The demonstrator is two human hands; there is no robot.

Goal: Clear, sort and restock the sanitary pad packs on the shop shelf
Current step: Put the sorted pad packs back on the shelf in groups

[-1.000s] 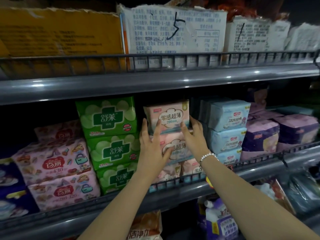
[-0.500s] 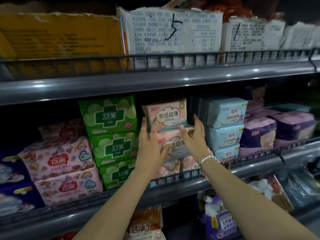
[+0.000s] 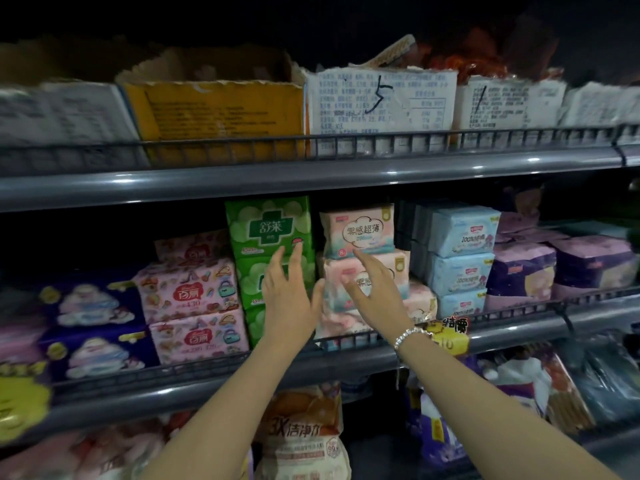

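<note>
Head view, middle shelf (image 3: 346,367) of a shop rack. Sanitary pad packs stand in columns by brand, faces outward, behind a low wire rail (image 3: 207,370) at the shelf's near edge; the rail likely keeps the stacks from sliding off.

Left to right: dark blue packs (image 3: 93,327), pink patterned packs (image 3: 188,296), green stack (image 3: 268,230), pink stack (image 3: 358,228), light blue stack (image 3: 462,233), purple packs (image 3: 523,271). Grouping by colour suggests sorting is largely done here.

Left hand (image 3: 289,299): grip open, fingers straight and spread, in front of the green stack near the seam with the pink one. Contact with the pack cannot be confirmed.

Right hand (image 3: 375,292): grip open, fingers spread and relaxed, held in front of the second pink pack; nothing held. A beaded bracelet (image 3: 412,336) sits on the wrist, just left of a yellow price tag (image 3: 446,336) on the rail.

The middle pink pack sits slightly off-line with the top one; judgement: both flat hands are placed to square up the columns, not to lift a pack.

Upper shelf: torn cartons, one yellow (image 3: 221,116), one white with a handwritten 5 (image 3: 381,98). Lower shelf: other bagged goods, partly blurred.
</note>
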